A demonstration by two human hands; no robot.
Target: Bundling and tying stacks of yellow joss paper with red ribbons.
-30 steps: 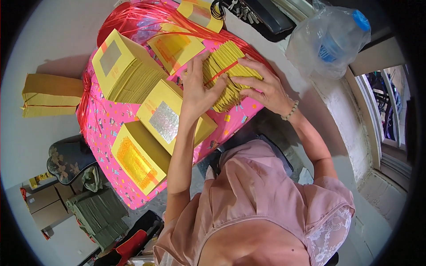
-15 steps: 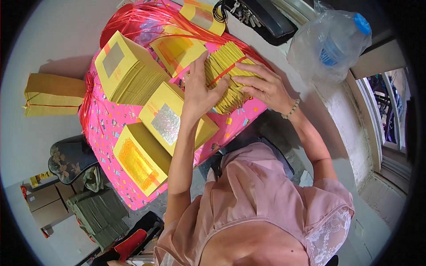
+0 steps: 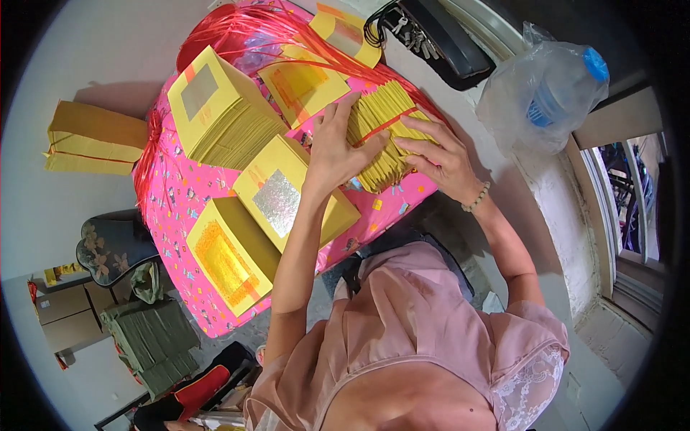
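Observation:
A bundle of folded yellow paper (image 3: pixel 375 106) with a red strip around it lies near the right edge of the table. My left hand (image 3: pixel 336 149) holds its left side, thumb laid over the folds beside the strip. From the right, my right hand (image 3: pixel 444 156) presses curved fingers onto the other side. The right hand partly covers the red strip's far end. Close to my left forearm stands a yellow paper stack with a silver patch (image 3: pixel 278 201). A gold-patched stack (image 3: pixel 228 257) leans at the table's near left, and a taller yellow stack (image 3: pixel 219 108) stands farther back.
The pink patterned tablecloth (image 3: pixel 169 244) covers the table. Red plastic strips (image 3: pixel 241 29) trail along its back edge past loose yellow sheets (image 3: pixel 305 82). On the right ledge are a black case with keys (image 3: pixel 442 39) and a bagged clear bottle (image 3: pixel 546 100).
The whole view has shifted slightly. Both hands stay on the yellow bundle, with only small changes in finger position.

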